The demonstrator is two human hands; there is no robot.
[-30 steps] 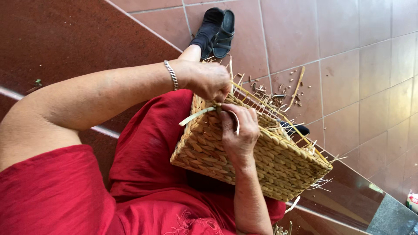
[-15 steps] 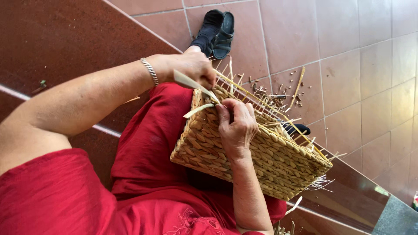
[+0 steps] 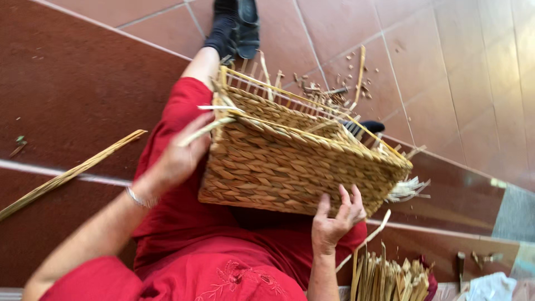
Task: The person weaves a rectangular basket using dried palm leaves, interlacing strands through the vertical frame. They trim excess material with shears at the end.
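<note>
A woven straw basket lies tilted on my lap, over a red dress. Its unfinished rim of upright stakes points away from me. My left hand, with a bracelet on the wrist, rests at the basket's left end and pinches a flat pale strand that runs from the rim. My right hand grips the basket's lower edge from beneath, fingers spread up its woven side.
A long bundle of straw lies on the dark red step at left. Cut straw pieces stand at the lower right beside a white cloth. Trimmings litter the tiled floor. My black shoes are at the top.
Both hands have left the rim. My right hand dropped to the basket's lower edge, my left slid to its left end with the strand, and the basket has turned.
</note>
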